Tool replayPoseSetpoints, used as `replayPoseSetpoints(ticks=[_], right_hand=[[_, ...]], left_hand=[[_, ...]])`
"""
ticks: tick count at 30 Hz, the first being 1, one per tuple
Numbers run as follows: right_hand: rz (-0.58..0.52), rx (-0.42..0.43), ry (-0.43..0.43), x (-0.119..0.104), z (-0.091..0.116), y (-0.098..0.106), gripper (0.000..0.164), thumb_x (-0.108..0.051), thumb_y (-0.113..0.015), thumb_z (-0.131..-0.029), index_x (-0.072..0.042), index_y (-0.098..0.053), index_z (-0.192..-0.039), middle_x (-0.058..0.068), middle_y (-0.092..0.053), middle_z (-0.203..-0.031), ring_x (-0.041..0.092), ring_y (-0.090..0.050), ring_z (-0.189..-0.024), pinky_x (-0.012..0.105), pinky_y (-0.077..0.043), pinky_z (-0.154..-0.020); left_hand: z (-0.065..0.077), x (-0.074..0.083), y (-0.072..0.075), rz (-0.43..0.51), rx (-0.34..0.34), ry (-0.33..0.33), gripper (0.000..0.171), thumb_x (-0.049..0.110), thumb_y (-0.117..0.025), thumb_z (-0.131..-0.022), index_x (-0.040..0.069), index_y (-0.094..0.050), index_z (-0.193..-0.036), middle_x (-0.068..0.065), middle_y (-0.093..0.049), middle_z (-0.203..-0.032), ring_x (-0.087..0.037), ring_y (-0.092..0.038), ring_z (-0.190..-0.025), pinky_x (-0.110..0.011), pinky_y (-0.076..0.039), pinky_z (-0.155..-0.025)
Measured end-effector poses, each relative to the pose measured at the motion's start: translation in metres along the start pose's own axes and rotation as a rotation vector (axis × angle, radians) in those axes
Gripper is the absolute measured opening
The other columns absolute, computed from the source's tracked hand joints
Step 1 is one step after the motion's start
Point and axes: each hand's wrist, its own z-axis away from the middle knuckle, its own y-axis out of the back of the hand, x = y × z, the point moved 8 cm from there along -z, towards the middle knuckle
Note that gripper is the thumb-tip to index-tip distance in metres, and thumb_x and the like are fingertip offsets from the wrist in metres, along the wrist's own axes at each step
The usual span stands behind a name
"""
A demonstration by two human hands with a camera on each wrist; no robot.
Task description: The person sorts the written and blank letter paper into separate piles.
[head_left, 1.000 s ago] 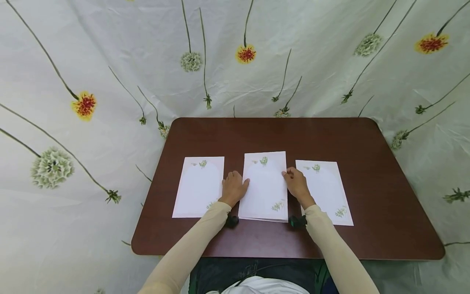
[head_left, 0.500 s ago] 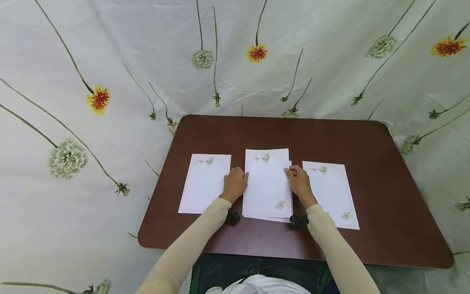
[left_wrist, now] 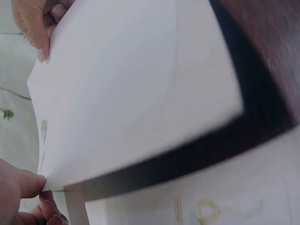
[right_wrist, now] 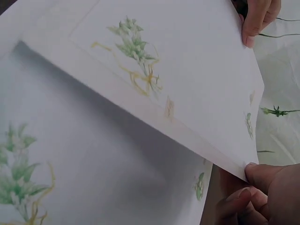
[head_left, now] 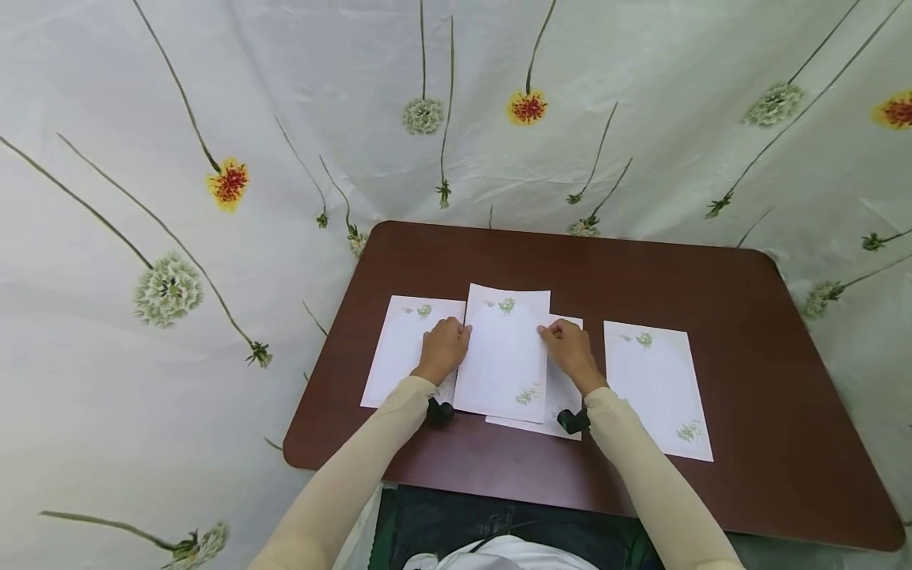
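Round-cornered brown tabletop [head_left: 777, 412], pale flowered cloth [head_left: 313, 55] behind. Top sheet [head_left: 502, 356] raised partly over lower sheet [head_left: 560, 396]; left hand [head_left: 443, 347], right hand [head_left: 570, 350], fingers pinching opposite edges. Left sheet [head_left: 399, 348], right sheet [head_left: 655, 388] either side.

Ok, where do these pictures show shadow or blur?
Right wrist: a soft grey shadow beneath the raised floral-print paper, falling on the lower paper. Left wrist: the raised paper's near corner is blurred. Head: mostly even light, slight sheen on the brown tabletop.
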Motion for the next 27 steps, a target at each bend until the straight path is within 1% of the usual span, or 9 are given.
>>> replayPoseSetpoints(ticks=[3, 8, 13, 20, 24, 27], right_hand=[[0.013, -0.028, 0.022, -0.011, -0.002, -0.012, 0.029, -0.028, -0.064, -0.106, 0.000, -0.067, -0.100, 0.009, -0.065, -0.084, 0.019, -0.055, -0.074, 0.028, -0.043, -0.066], [0.034, -0.073, 0.029, -0.023, -0.005, -0.031, 0.029, -0.029, -0.063, -0.107, 0.000, -0.066, -0.099, 0.007, -0.063, -0.079, 0.018, -0.054, -0.071, 0.028, -0.042, -0.063], [0.046, -0.091, 0.044, -0.036, -0.010, -0.046, 0.029, -0.029, -0.064, -0.107, -0.003, -0.066, -0.094, 0.004, -0.059, -0.074, 0.017, -0.052, -0.070, 0.028, -0.041, -0.062], [0.063, -0.131, 0.085, -0.059, -0.012, -0.068, 0.031, -0.030, -0.064, -0.106, -0.006, -0.063, -0.086, 0.003, -0.060, -0.070, 0.017, -0.054, -0.067, 0.028, -0.041, -0.061], [0.085, -0.167, 0.106, -0.069, -0.012, -0.083, 0.032, -0.031, -0.064, -0.107, -0.007, -0.061, -0.086, 0.003, -0.060, -0.070, 0.016, -0.053, -0.064, 0.028, -0.040, -0.059], [0.089, -0.203, 0.115, -0.076, -0.012, -0.095, 0.032, -0.032, -0.062, -0.107, -0.007, -0.061, -0.088, 0.004, -0.064, -0.072, 0.016, -0.054, -0.063, 0.028, -0.040, -0.058]], left_hand=[[0.001, -0.014, 0.009, 0.009, 0.013, 0.045, 0.035, 0.029, -0.053, -0.110, 0.000, -0.070, -0.104, -0.016, -0.071, -0.102, -0.035, -0.068, -0.103, -0.054, -0.044, -0.099], [0.003, -0.035, 0.021, 0.012, 0.019, 0.096, 0.036, 0.030, -0.055, -0.110, -0.002, -0.070, -0.109, -0.018, -0.072, -0.107, -0.037, -0.068, -0.105, -0.054, -0.044, -0.100], [0.005, -0.053, 0.035, 0.005, 0.036, 0.133, 0.037, 0.032, -0.056, -0.109, -0.003, -0.070, -0.109, -0.019, -0.072, -0.107, -0.036, -0.067, -0.105, -0.055, -0.043, -0.100], [0.009, -0.076, 0.056, -0.013, 0.060, 0.182, 0.037, 0.033, -0.058, -0.108, -0.002, -0.070, -0.108, -0.019, -0.073, -0.107, -0.037, -0.068, -0.105, -0.056, -0.043, -0.103], [0.011, -0.090, 0.064, -0.017, 0.061, 0.216, 0.037, 0.032, -0.058, -0.109, -0.003, -0.070, -0.109, -0.020, -0.073, -0.108, -0.037, -0.068, -0.105, -0.055, -0.042, -0.103], [0.013, -0.100, 0.071, -0.014, 0.069, 0.233, 0.037, 0.031, -0.059, -0.109, -0.004, -0.071, -0.109, -0.020, -0.074, -0.107, -0.037, -0.068, -0.104, -0.056, -0.042, -0.103]])
